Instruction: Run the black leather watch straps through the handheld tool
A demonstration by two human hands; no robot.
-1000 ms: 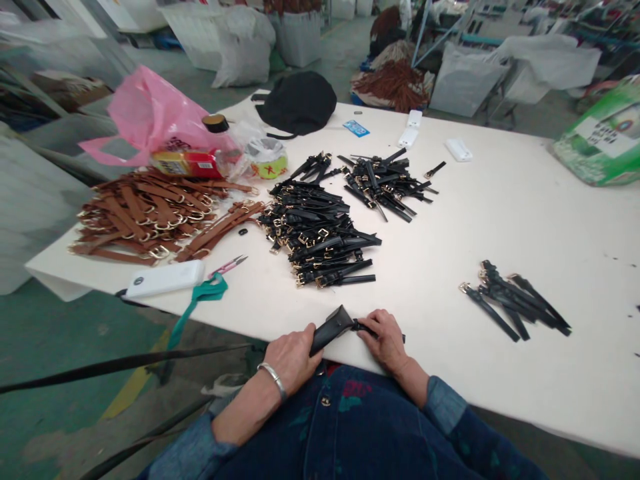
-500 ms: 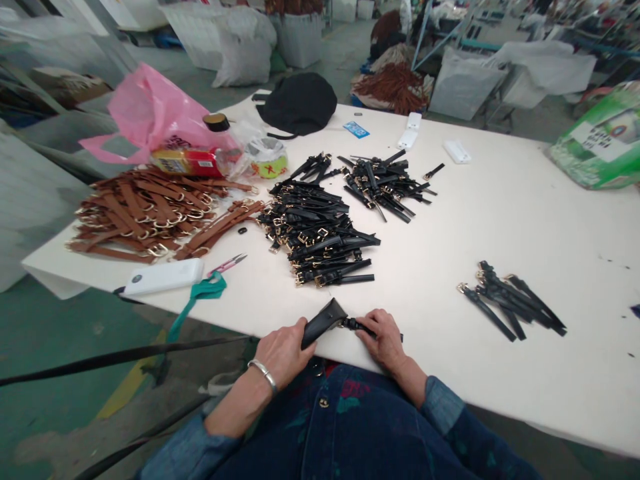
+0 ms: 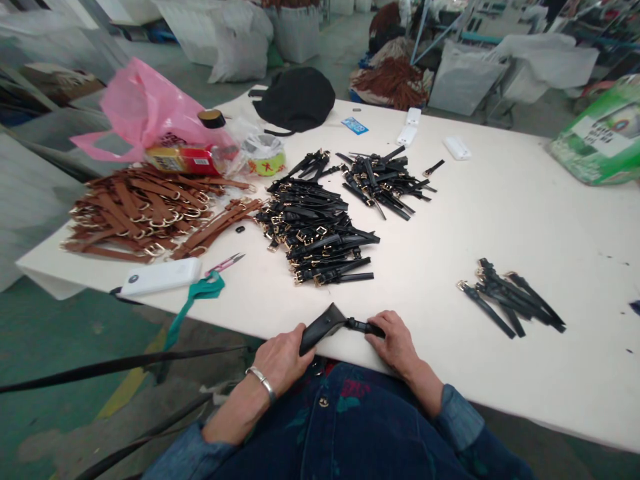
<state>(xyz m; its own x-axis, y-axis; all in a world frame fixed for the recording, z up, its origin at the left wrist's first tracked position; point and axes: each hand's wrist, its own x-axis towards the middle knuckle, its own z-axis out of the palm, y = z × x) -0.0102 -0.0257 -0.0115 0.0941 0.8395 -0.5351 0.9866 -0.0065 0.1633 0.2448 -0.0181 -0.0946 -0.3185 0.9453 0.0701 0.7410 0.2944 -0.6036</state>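
My left hand (image 3: pixel 283 357), with a silver bangle at the wrist, is closed round a flat black leather-like piece (image 3: pixel 323 327) with a pointed flap end and a small stud. In my right hand (image 3: pixel 393 341) the fingers pinch a short black buckle strap (image 3: pixel 361 325). The strap's buckle end meets the tip of the black piece, near the table's front edge; my fingers hide its other end. Beyond my hands lies a large pile of black buckle straps (image 3: pixel 320 230). Off to the right is a small group of similar straps (image 3: pixel 515 297).
Brown buckle straps (image 3: pixel 135 210) are heaped at the left, beside a pink bag (image 3: pixel 145 110). Pink thread snips (image 3: pixel 225 263), a green ribbon (image 3: pixel 205 288) and a white power bank (image 3: pixel 161 277) lie nearer. A black cap (image 3: pixel 299 99) and green bag (image 3: pixel 603 137) sit farther off.
My right hand has slid a little to the right along the strap, showing more of it. My left hand keeps its hold on the black piece, almost unmoved.
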